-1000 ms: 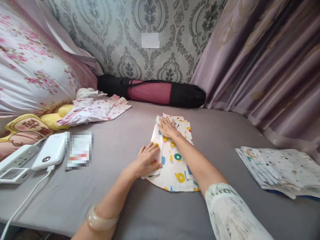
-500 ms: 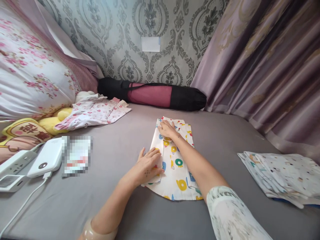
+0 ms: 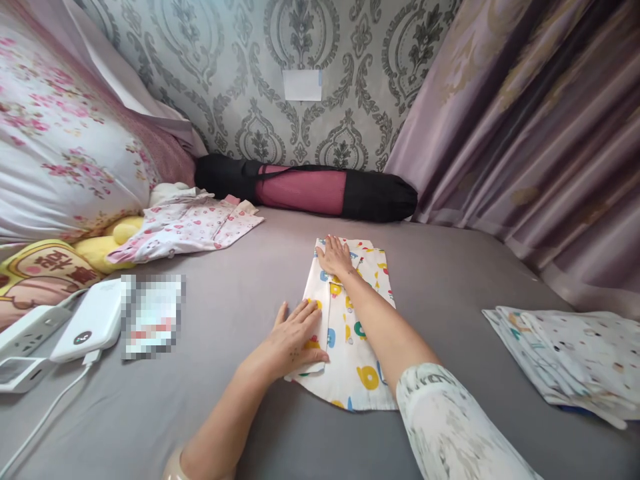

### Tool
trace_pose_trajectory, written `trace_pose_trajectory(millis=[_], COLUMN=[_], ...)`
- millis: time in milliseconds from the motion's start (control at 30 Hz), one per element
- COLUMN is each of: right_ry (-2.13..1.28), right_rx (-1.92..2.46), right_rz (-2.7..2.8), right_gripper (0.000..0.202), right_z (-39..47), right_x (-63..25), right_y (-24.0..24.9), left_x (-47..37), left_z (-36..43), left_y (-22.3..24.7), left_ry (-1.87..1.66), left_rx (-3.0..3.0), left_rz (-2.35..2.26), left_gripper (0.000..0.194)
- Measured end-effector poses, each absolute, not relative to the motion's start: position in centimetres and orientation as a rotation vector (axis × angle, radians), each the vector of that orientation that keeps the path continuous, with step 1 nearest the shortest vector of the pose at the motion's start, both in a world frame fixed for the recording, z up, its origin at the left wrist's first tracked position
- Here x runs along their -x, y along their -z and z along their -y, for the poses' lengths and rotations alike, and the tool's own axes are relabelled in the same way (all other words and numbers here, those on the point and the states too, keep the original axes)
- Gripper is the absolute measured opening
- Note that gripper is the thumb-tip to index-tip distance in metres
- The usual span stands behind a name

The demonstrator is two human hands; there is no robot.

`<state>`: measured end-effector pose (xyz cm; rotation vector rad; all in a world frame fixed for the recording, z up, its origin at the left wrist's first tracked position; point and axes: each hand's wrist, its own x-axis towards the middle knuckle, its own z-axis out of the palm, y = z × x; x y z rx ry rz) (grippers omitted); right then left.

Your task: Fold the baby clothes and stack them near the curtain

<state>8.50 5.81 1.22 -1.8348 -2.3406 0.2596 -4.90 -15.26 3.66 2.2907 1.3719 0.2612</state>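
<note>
A white child's shirt (image 3: pixel 345 373) printed with yellow, blue, green and red figures lies on the grey sheet, its sides folded inward and its curved hem towards me. My left hand (image 3: pixel 296 339) rests flat on the folded left edge near the hem, fingers spread and thumb out to the right. Farther up, my right hand (image 3: pixel 336 257) presses flat on the upper left part of the shirt with fingers extended. My right forearm crosses over the shirt and hides part of its right side. Both palms touch the cloth from above.
Folded white patterned clothes (image 3: pixel 575 360) lie at the right. At the left are a power bank (image 3: pixel 93 320) with a cable, a power strip (image 3: pixel 30 333), a blurred packet (image 3: pixel 153 317) and a pink-printed garment (image 3: pixel 195 227). A black-and-pink long bag (image 3: pixel 300 190) lies along the wall.
My right hand has straightened its fingers a little, and its forearm has swung slightly left. My left hand stays on the shirt's edge. The whole view has shifted slightly.
</note>
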Motion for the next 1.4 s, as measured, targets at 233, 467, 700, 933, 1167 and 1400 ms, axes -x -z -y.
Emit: trace_pose_trajectory(millis=[233, 467, 700, 933, 1167, 1400], right_ry=[-0.391, -0.284, -0.286, -0.296, -0.291, -0.422], right_rx=[1.854, 1.676, 1.673, 1.745, 1.870, 1.862], right_rz=[2.324, 2.468, 2.483, 2.418, 2.360, 2.352], right_gripper=[0.063, 0.062, 0.064, 0.064, 0.065, 0.067], right_z=[-6.5, -5.1, -5.1, -4.8, -4.1, -4.7], right_x=[-8.5, -6.6, -6.3, -7.9, -9.5, -10.0], right_y=[-2.5, -1.3, -0.6, -1.7, -1.1, -2.1], left_x=[4.3, 4.4, 4.3, 4.4, 4.4, 4.6], left_z=[15.0, 15.1, 15.3, 15.1, 15.0, 15.0], left_y=[-4.0, -4.3, -5.0, -4.4, -3.9, -3.7], left_ry=[-0.386, -0.330, -0.358, -0.411, -0.374, -0.408], left_rx=[-2.321, -2.305, -2.301, -2.290, -2.301, -2.326], left_rz=[-1.431, -1.416, -1.384, -1.436, -1.435, -1.421], left_gripper=[0.064, 0.061, 0.056, 0.056, 0.055, 0.053])
